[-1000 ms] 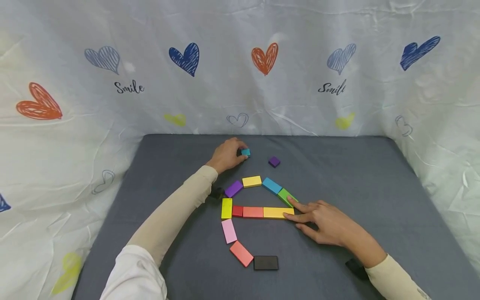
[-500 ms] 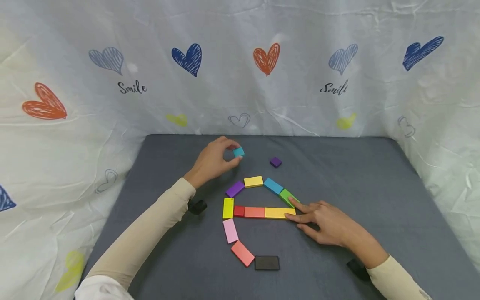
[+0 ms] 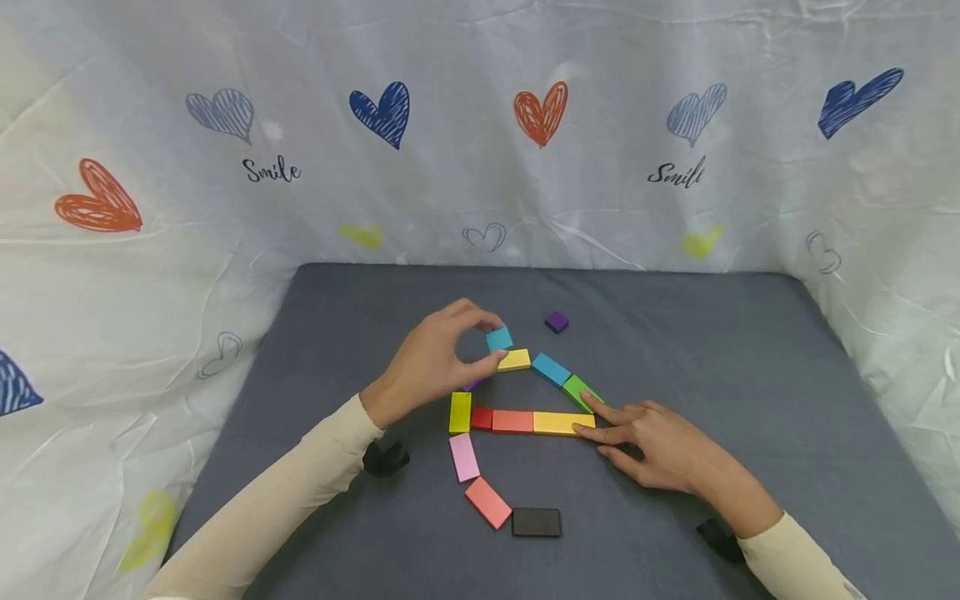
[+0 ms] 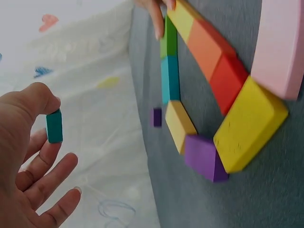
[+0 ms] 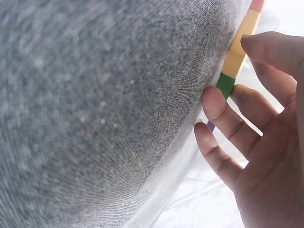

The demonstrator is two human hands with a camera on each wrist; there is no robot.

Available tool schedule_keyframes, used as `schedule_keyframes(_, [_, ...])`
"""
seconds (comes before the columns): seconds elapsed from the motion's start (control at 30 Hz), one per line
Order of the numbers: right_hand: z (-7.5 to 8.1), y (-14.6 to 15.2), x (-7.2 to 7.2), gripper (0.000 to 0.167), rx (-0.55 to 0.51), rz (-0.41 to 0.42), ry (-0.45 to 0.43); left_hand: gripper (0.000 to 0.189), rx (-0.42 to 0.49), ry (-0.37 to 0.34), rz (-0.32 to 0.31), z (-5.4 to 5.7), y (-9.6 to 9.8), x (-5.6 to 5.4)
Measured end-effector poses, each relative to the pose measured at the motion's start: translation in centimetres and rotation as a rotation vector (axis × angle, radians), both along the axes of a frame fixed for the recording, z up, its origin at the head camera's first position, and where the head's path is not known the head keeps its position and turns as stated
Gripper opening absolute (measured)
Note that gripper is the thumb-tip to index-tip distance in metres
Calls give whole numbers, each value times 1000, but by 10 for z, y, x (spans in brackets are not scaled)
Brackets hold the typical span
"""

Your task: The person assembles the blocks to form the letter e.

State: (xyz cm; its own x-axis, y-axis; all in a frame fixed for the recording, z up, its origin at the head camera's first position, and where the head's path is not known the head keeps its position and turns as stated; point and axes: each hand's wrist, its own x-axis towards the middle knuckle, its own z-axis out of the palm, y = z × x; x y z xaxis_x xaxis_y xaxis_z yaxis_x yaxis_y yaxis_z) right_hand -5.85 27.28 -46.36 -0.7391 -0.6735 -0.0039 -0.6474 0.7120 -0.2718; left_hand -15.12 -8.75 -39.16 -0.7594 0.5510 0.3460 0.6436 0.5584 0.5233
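Note:
My left hand [image 3: 435, 360] pinches a small teal block [image 3: 499, 337] between thumb and fingers, raised over the far side of a "e"-like outline of coloured blocks. Below it in the head view sit a pale yellow block [image 3: 514, 360] and a purple block [image 4: 204, 156], which the hand mostly covers. The left wrist view shows the teal block held off the table. My right hand [image 3: 656, 446] rests with extended fingers at the outline's right side. Its fingertips touch the green block [image 3: 581, 392] and the end of the yellow crossbar [image 3: 558, 423].
A blue block [image 3: 551, 369] adjoins the green one. Red [image 3: 482, 418], coral [image 3: 512, 421], bright yellow [image 3: 460, 412], pink [image 3: 464, 457], salmon [image 3: 488, 502] and black [image 3: 536, 522] blocks continue the outline. A loose dark purple block [image 3: 557, 322] lies beyond it on the grey table [image 3: 675, 333].
My left hand lifted the teal block from the far part of the table, drew it leftward, then brought it nearer and right, over the outline's top. The right hand stayed in place.

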Motion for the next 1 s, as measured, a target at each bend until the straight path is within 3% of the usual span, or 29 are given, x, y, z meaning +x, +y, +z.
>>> schedule_keyframes(0.2, [0,1,0,49,-1,-6,-4,32,31,30,-64,4,10,26])
schedule_keyframes(0.43, [1,1,-1,48,-15,8,1,29,23,72,-144,-1,28,62])
schedule_keyframes(0.7, [-1,-1,-1,50,-47,13,25,32,-82,36,-222,-14,44,90])
schedule_keyframes(0.87, [-1,0,-1,50,-47,10,32,33,-119,50,-269,-27,53,103])
schedule_keyframes(1.0, [-1,0,0,49,-40,11,15,33,-153,20,-295,-39,58,112])
